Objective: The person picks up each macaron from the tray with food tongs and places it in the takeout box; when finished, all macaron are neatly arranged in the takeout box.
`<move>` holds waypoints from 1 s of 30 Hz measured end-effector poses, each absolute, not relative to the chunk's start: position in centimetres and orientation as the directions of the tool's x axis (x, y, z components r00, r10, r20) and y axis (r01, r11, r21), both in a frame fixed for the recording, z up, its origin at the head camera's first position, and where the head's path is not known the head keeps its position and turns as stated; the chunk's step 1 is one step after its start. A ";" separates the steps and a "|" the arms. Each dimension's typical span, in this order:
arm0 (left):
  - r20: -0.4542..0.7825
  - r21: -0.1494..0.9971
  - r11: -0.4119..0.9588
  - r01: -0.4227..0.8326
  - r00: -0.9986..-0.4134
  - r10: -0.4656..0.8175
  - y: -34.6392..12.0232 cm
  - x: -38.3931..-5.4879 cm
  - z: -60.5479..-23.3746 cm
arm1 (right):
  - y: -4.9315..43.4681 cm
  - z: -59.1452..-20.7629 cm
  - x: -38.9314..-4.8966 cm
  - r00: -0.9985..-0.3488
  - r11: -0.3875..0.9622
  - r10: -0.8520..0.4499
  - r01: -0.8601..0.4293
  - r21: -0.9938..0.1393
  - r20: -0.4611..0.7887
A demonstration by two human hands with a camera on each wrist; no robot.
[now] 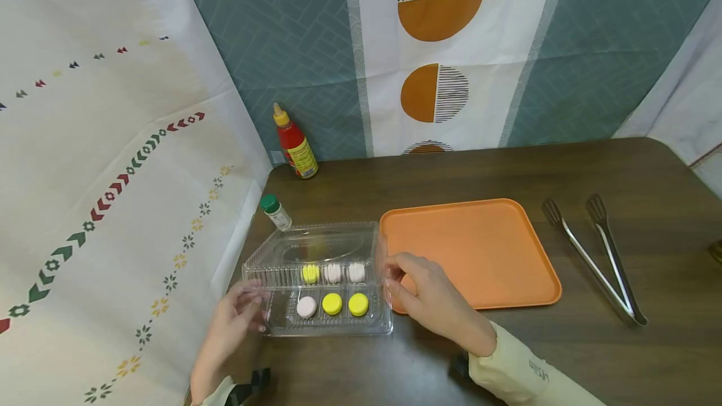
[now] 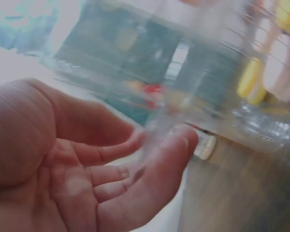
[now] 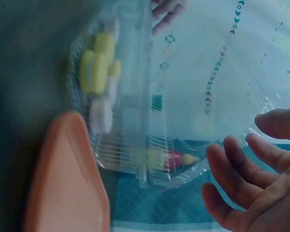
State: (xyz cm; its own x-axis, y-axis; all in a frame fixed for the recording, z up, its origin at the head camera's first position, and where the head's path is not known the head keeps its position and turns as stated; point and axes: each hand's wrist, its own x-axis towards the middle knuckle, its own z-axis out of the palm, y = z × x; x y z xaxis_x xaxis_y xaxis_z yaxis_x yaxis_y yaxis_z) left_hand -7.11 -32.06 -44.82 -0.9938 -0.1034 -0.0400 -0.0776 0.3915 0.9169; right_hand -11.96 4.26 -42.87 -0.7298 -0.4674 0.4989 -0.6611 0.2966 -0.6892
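Observation:
A clear plastic clamshell container (image 1: 372, 326) stands on the table with its lid (image 1: 293, 234) tilted up from the base. In its tray sit several macarons, yellow (image 1: 332, 304) and pale pinkish white (image 1: 306, 307), in two rows; the back row shows through the lid. My left hand (image 1: 234, 318) pinches the lid's left front corner between thumb and fingers. At the opposite corner, the thumb and fingers of my right hand (image 1: 420, 290) are around the lid's edge. The right wrist view shows that edge right at the fingertips (image 3: 215, 152).
An orange tray (image 1: 468, 249) lies just right of the container, under the right hand's reach. Metal tongs (image 1: 606, 262) rest farther right. Behind stand a green-capped shaker (image 1: 276, 212) and a red squeeze bottle (image 1: 297, 143). Fabric hangs along the left and back.

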 end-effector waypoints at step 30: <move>0.014 0.983 0.171 -0.065 -0.906 -0.423 -30.0 -3.0 -47.0 | 4.1 -47.1 -7.4 -0.867 0.471 -0.498 -0.260 -0.843 -0.011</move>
